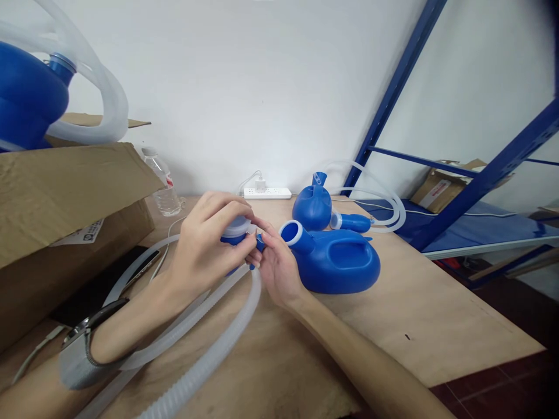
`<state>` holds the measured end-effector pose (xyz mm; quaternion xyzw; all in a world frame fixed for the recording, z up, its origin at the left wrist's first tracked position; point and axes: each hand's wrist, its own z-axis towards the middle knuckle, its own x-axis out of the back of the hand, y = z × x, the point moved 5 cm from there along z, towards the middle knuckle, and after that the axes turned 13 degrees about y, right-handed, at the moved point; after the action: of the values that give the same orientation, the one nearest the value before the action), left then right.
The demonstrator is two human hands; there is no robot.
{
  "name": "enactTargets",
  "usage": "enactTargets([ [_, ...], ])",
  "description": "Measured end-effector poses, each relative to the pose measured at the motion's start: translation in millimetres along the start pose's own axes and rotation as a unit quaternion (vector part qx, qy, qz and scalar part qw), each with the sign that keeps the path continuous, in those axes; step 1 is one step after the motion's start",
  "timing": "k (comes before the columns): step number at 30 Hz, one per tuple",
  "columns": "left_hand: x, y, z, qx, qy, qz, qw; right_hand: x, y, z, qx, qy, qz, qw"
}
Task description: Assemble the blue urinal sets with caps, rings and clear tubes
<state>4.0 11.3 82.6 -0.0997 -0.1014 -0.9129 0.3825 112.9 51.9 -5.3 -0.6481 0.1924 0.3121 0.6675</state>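
My left hand [213, 238] is closed round a blue mouthpiece with a white rim [238, 226], its fingers over the top and hiding most of it. Close against it, my right hand [279, 265] pinches a small blue plastic part [261, 242] with its fingertips; whether this joins the mouthpiece I cannot tell. A translucent corrugated hose [231, 326] comes out below the hands and loops toward the front left. Just right of my right hand lies a blue plastic urinal bottle [345, 270], its white-rimmed neck tilted up toward the left.
Behind are another blue bottle [312, 208] and a mouthpiece [353, 223] with a coiled hose. An open cardboard box [78, 192] stands left, with a water bottle [165, 186] beside it. A power strip [267, 193] lies by the wall. Blue shelving [393, 87] rises right.
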Motion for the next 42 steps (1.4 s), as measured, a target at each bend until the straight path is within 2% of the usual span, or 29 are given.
enactTargets([
  [10, -2.0, 3, -2, 0.007, -0.015, 0.006, 1.0, 3, 4, 4, 0.006, 0.021, -0.028, 0.999],
  [15, -1.0, 4, -2, -0.002, -0.004, 0.004, 1.0, 3, 2, 3, 0.02, 0.018, -0.025, 0.999],
  [19, 1.0, -1, -1, 0.016, 0.011, 0.011, 1.0, 3, 3, 4, 0.031, 0.01, -0.027, 0.999],
  [23, 4.3, -4, 0, 0.064, 0.043, 0.037, 0.996, 4, 4, 6, 0.046, 0.008, -0.033, 0.998],
  [25, 4.0, -8, -2, 0.117, 0.06, 0.046, 0.99, 5, 3, 6, 0.064, 0.008, -0.046, 0.997],
  [29, -4.3, -16, -13, 0.24, 0.047, 0.025, 0.969, 6, 0, 4, 0.108, 0.001, -0.082, 0.991],
  [31, -6.3, -15, -17, 0.272, 0.053, -0.008, 0.961, 7, -1, 2, 0.122, -0.001, -0.093, 0.988],
  [35, -2.4, -9, -16, 0.275, 0.082, -0.05, 0.957, 5, -2, -2, 0.137, -0.018, -0.105, 0.985],
  [42, -1.6, -7, -14, 0.252, 0.052, -0.041, 0.965, 4, -6, -5, 0.124, -0.042, -0.093, 0.987],
])
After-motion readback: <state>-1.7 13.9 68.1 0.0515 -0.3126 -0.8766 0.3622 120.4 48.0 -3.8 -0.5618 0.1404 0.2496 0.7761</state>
